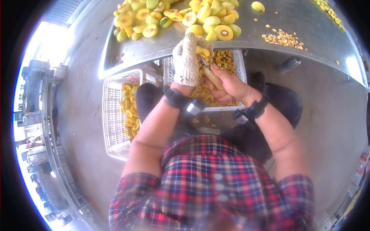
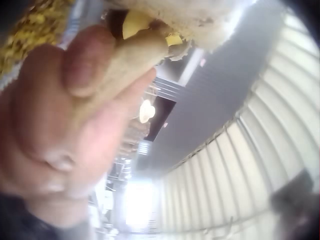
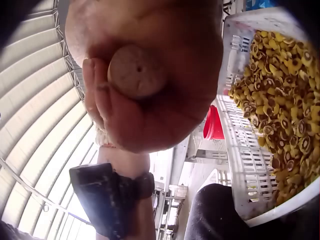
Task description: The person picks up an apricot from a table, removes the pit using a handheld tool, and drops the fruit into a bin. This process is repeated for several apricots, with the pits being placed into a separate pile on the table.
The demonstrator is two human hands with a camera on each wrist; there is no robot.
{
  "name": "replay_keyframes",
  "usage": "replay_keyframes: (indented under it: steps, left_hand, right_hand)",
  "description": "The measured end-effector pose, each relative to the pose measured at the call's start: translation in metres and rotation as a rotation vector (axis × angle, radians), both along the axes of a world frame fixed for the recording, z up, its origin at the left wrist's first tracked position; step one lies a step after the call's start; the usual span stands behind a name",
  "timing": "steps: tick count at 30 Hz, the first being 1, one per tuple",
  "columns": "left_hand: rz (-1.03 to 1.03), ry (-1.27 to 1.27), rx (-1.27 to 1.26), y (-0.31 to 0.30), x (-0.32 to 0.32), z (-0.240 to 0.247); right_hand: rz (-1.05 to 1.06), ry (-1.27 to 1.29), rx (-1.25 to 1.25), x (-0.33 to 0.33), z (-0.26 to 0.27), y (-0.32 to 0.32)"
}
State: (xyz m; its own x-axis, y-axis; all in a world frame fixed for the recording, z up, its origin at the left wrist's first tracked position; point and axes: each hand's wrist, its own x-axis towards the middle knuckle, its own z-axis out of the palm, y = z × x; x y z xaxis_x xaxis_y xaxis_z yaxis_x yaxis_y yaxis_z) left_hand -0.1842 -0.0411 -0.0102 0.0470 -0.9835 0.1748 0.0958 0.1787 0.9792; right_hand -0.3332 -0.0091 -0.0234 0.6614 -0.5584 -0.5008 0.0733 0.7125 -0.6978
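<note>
My left hand (image 1: pixel 186 63), in a knitted white glove, holds a yellow peach half (image 1: pixel 203 52) just past the table's front edge. My right hand (image 1: pixel 233 86) is bare and grips the wooden handle (image 1: pixel 215 76) of a pitting tool, whose thin metal end (image 1: pixel 202 58) meets the fruit. The left wrist view shows the right thumb lying along that handle (image 2: pixel 132 57), with the glove (image 2: pixel 200 20) beyond it. In the right wrist view, the handle's round butt (image 3: pixel 136 72) sticks out of the curled fingers. The glove hides much of the fruit.
Peach halves (image 1: pixel 210 19) are heaped on the metal table (image 1: pixel 246 32), with loose pits (image 1: pixel 284 38) to their right. Below the hands stands a white crate (image 1: pixel 242 69) of cut fruit pieces. Another white crate (image 1: pixel 115 115), holding peach halves, stands left of the knees.
</note>
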Motion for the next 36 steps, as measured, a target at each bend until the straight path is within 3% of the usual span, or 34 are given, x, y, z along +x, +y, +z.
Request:
replay_keyframes:
  steps: [1, 2, 3, 6, 7, 9, 13, 15, 20, 22, 23, 25, 26, 28, 30, 35, 36]
  left_hand:
    - [0.0, 0.0, -0.003, -0.001, 0.0, 0.001]
    - [-0.022, 0.18, 0.096, 0.001, -0.001, 0.004]
    - [-0.045, 0.362, 0.194, 0.002, -0.002, 0.007]
    - [0.065, 0.502, 0.304, 0.007, -0.008, 0.019]
    - [0.069, 0.502, 0.301, 0.009, -0.008, 0.023]
    - [0.011, 0.465, 0.167, 0.012, -0.009, 0.028]
    - [0.009, 0.562, 0.231, 0.006, -0.006, 0.024]
    - [-0.079, 0.433, 0.177, 0.007, -0.005, 0.014]
    - [-0.037, 0.285, 0.146, 0.001, -0.002, 0.005]
    - [-0.049, 0.223, 0.118, 0.002, -0.001, 0.007]
    - [-0.089, 0.241, 0.145, 0.002, 0.0, 0.007]
    - [-0.13, 0.255, 0.171, 0.004, 0.0, 0.01]
    - [-0.139, 0.317, 0.21, 0.007, -0.002, 0.014]
    - [-0.146, 0.382, 0.247, 0.009, -0.006, 0.015]
    - [-0.188, 0.559, 0.333, 0.009, -0.01, 0.016]
    - [-0.185, 0.503, 0.26, 0.006, 0.0, 0.031]
    - [-0.211, 0.534, 0.223, 0.001, 0.008, 0.03]
  right_hand:
    - [0.009, 0.002, -0.043, 0.0, -0.001, -0.001]
    - [0.008, 0.001, -0.043, 0.0, -0.003, -0.001]
    - [-0.015, 0.063, -0.169, 0.0, -0.006, -0.001]
    - [-0.077, 0.133, -0.463, 0.0, -0.008, -0.001]
    - [-0.119, 0.14, -0.628, 0.0, -0.009, -0.002]
    - [-0.088, 0.129, -0.689, -0.006, -0.016, -0.007]
    - [-0.132, 0.179, -0.797, -0.008, -0.022, -0.009]
    - [-0.139, 0.197, -0.828, -0.006, -0.02, -0.008]
    - [-0.214, 0.231, -0.863, 0.0, -0.031, -0.002]
    - [-0.214, 0.083, -1.073, 0.0, -0.036, -0.001]
    - [-0.214, 0.083, -1.074, 0.0, -0.03, 0.0]
    - [-0.043, 0.082, -0.236, -0.002, -0.008, 0.004]
    - [-0.045, 0.08, -0.234, -0.002, -0.002, 0.006]
    - [-0.04, -0.089, 0.008, 0.0, 0.006, 0.009]
    - [-0.015, -0.083, -0.003, 0.0, 0.006, 0.011]
    - [0.005, -0.089, 0.0, -0.005, 0.007, 0.009]
    - [0.121, 0.058, -0.36, -0.01, 0.001, 0.003]
